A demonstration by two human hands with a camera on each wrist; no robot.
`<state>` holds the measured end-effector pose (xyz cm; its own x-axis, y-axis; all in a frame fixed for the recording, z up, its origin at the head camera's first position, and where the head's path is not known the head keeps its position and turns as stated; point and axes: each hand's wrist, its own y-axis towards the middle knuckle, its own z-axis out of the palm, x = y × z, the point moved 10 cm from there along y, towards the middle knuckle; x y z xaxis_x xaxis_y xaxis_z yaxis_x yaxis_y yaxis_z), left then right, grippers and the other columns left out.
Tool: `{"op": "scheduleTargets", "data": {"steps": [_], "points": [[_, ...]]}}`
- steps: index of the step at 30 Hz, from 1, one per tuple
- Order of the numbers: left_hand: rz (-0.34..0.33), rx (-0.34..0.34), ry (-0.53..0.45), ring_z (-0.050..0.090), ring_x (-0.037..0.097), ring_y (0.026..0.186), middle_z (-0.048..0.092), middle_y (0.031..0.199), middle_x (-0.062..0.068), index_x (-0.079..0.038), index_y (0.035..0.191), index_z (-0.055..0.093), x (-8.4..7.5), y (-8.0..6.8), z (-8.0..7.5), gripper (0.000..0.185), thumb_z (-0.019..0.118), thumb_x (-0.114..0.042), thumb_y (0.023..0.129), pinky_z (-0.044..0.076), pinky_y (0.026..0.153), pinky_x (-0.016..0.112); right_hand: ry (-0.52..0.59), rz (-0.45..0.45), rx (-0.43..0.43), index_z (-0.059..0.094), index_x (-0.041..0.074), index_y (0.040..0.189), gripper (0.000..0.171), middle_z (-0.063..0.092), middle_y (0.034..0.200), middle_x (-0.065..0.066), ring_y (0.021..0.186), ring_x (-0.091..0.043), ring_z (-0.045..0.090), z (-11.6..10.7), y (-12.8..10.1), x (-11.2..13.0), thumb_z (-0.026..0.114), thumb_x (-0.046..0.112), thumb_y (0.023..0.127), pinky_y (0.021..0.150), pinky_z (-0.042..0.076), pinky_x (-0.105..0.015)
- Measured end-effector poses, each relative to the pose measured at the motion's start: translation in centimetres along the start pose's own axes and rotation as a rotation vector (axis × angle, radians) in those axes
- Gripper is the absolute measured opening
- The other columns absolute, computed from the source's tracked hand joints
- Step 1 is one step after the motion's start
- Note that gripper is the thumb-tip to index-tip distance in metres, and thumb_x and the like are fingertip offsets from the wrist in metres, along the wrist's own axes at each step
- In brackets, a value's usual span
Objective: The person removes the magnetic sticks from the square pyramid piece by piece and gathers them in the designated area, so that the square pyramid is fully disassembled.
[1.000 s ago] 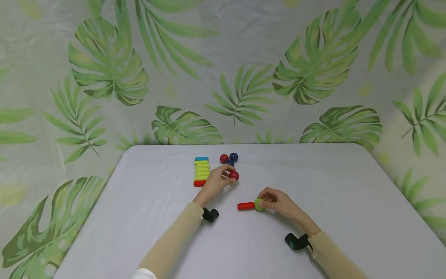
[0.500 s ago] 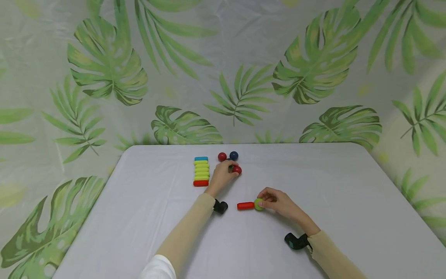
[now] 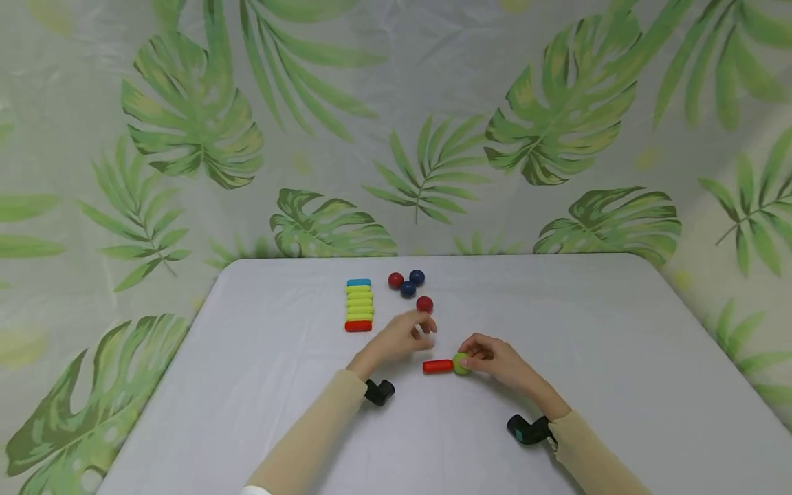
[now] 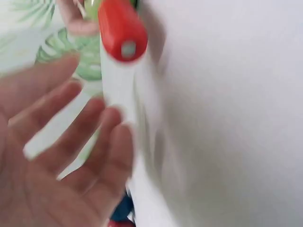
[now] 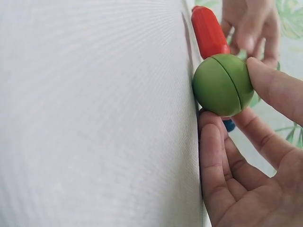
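Observation:
My right hand pinches a green ball low at the white tabletop. Against the ball's left side in the head view lies a red rod, end toward the ball. Above and left of that rod is my left hand, fingers loose and slightly blurred, holding nothing; its palm and spread fingers show in the left wrist view beside the red rod. A red ball rests on the table just beyond the left fingertips.
Farther back sit another red ball and two dark blue balls, close together. To their left, several yellow rods lie in a row between a blue rod and a red one. A leaf-print cloth hangs behind the table.
My left hand has let go of the red ball, after shifting it slightly up and right, and has drawn back toward the red rod. The right hand stays put on the green ball.

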<state>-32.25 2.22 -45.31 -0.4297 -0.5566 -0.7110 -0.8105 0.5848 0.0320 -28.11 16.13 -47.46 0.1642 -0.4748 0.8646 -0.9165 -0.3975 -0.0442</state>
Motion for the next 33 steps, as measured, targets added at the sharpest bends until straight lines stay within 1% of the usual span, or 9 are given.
{"op": "scheduleTargets", "data": {"steps": [2,4,9,12,16,20,24,27,33], "points": [[0.054,0.144,0.019,0.055,0.012,0.089,0.059,0.101,0.000,-0.012,0.112,0.060,-1.3,-1.0,2.1,0.025,0.070,-0.011,0.088,0.046,0.081,0.022,0.004,-0.013,0.001,0.062,0.001,0.105,0.019,0.060,0.089,-0.006,0.080,-0.022,0.054,-0.2,-0.3,1.0,0.065,0.015,0.092,0.068,0.044,-0.027],[0.099,0.206,0.091,0.054,0.010,0.090,0.059,0.099,-0.003,-0.016,0.114,0.059,-2.3,-1.8,3.4,0.028,0.070,-0.012,0.088,0.045,0.081,0.020,0.012,-0.019,0.010,0.061,-0.002,0.105,0.018,0.060,0.089,-0.009,0.081,-0.024,0.054,-0.2,-0.6,2.1,0.064,0.011,0.092,0.068,0.044,-0.028],[0.129,0.132,0.321,0.050,0.009,0.081,0.054,0.089,-0.005,-0.020,0.111,0.062,-3.2,-2.3,3.6,0.026,0.070,-0.012,0.088,0.044,0.074,0.018,0.019,-0.019,0.019,0.061,-0.004,0.104,0.018,0.059,0.089,-0.010,0.080,-0.026,0.053,-0.1,-1.0,3.5,0.063,0.009,0.092,0.069,0.043,-0.027],[0.119,0.104,0.303,0.051,0.008,0.081,0.057,0.089,-0.006,-0.019,0.109,0.064,-2.9,-2.3,3.0,0.024,0.070,-0.010,0.088,0.045,0.075,0.018,0.017,-0.021,0.014,0.061,-0.003,0.104,0.018,0.059,0.089,-0.008,0.080,-0.024,0.053,0.0,-0.7,2.7,0.064,0.011,0.092,0.068,0.044,-0.027],[0.093,0.057,0.127,0.055,0.009,0.087,0.063,0.094,-0.005,-0.016,0.107,0.065,-1.8,-2.5,0.9,0.022,0.068,-0.005,0.088,0.047,0.081,0.021,0.008,-0.014,0.002,0.062,0.002,0.105,0.020,0.058,0.089,-0.006,0.081,-0.022,0.053,-0.1,-0.1,0.9,0.065,0.017,0.092,0.068,0.044,-0.027],[-0.005,-0.049,0.052,0.056,0.013,0.089,0.064,0.096,-0.005,-0.015,0.099,0.066,0.6,-3.6,-2.6,0.019,0.067,-0.001,0.087,0.048,0.083,0.026,0.025,-0.020,0.003,0.062,0.002,0.106,0.023,0.058,0.090,-0.007,0.081,-0.022,0.052,-0.1,0.2,0.0,0.066,0.020,0.091,0.068,0.044,-0.026],[-0.114,-0.177,0.101,0.054,0.018,0.087,0.060,0.093,-0.001,-0.011,0.095,0.066,3.5,-5.3,-6.0,0.018,0.070,0.002,0.083,0.049,0.081,0.032,0.037,-0.028,0.008,0.062,0.001,0.106,0.024,0.059,0.091,-0.008,0.079,-0.021,0.053,-0.2,0.3,-0.3,0.067,0.019,0.091,0.066,0.046,-0.025],[-0.175,-0.238,0.165,0.054,0.020,0.087,0.057,0.091,0.002,-0.008,0.093,0.067,5.3,-6.4,-7.7,0.018,0.072,0.004,0.080,0.048,0.082,0.035,0.052,-0.009,-0.016,0.062,0.000,0.107,0.025,0.059,0.091,-0.009,0.078,-0.022,0.056,-0.6,0.6,-0.6,0.067,0.019,0.091,0.064,0.049,-0.027],[-0.198,-0.255,0.247,0.053,0.024,0.086,0.057,0.087,0.003,-0.006,0.087,0.066,6.8,-7.1,-8.4,0.018,0.071,0.008,0.076,0.048,0.079,0.037,0.041,0.042,-0.145,0.061,0.001,0.110,0.029,0.061,0.098,-0.010,0.081,-0.022,0.060,-2.7,2.9,-1.2,0.067,0.022,0.091,0.064,0.052,-0.031]]}}
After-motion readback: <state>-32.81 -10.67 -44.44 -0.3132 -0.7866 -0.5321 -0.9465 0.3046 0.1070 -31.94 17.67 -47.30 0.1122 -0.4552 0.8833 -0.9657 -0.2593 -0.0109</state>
